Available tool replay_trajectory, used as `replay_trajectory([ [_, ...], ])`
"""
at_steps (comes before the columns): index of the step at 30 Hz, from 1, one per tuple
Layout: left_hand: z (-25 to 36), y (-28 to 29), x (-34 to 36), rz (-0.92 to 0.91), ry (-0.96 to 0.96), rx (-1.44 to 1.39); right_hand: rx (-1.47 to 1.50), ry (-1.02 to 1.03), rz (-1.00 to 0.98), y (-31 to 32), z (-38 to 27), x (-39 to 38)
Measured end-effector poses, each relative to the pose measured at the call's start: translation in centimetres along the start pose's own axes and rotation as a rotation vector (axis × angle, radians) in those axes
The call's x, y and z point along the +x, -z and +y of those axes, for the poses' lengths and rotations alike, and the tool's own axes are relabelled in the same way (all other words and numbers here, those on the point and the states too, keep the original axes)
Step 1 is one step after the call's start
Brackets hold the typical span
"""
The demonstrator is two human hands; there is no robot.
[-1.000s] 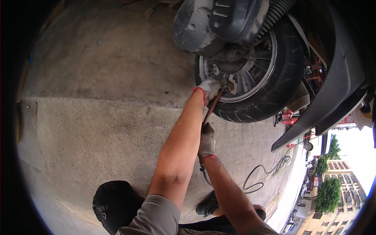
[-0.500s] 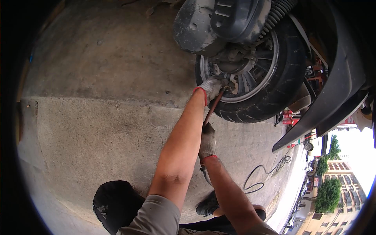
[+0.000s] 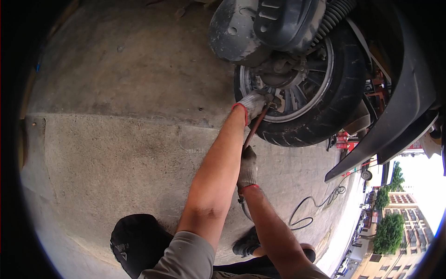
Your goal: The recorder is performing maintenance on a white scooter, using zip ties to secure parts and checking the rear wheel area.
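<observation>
rough concrete floor (image 3: 116, 158), green trees (image 3: 389, 233), tan building (image 3: 411, 244) with windows, small background wheel (image 3: 366, 175)

Black cloth (image 3: 139, 232): small pale print, below and to the left of the right hand (image 3: 248, 167); too small to make out.
Red panel (image 3: 415, 145): pale characters, partly hidden, well apart to the right of both hands and slightly above the right one.
Legible wording elsewhere: none.
</observation>
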State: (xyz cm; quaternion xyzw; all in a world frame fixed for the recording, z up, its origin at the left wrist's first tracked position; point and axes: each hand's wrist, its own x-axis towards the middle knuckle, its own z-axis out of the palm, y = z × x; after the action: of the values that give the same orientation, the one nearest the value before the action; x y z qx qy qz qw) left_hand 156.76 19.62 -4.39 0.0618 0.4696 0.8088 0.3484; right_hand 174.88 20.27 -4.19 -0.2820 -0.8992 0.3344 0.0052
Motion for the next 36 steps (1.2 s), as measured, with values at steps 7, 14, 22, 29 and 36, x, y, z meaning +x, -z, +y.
replay_trajectory([
  [7, -0.3, 0.0, 0.2, -0.002, -0.029, -0.044, -0.011, -0.01, 0.002, -0.2, 0.3, 0.1],
  [14, -0.8, 0.2, 0.9, -0.008, -0.03, 0.006, 0.045, 0.05, 0.008, -0.7, 1.8, 0.7],
  [22, 0.2, -0.2, 0.0, -0.012, -0.038, 0.071, 0.511, 0.036, -0.064, -1.5, 4.4, 1.8],
  [29, -1.1, 0.1, 1.0, 0.002, -0.063, 0.019, 0.221, 0.034, -0.011, -1.6, 3.3, 1.2],
  [36, -0.2, 0.2, 0.3, 0.031, -0.028, 0.047, -0.091, -0.006, 0.001, 0.5, -0.6, -0.2],
])
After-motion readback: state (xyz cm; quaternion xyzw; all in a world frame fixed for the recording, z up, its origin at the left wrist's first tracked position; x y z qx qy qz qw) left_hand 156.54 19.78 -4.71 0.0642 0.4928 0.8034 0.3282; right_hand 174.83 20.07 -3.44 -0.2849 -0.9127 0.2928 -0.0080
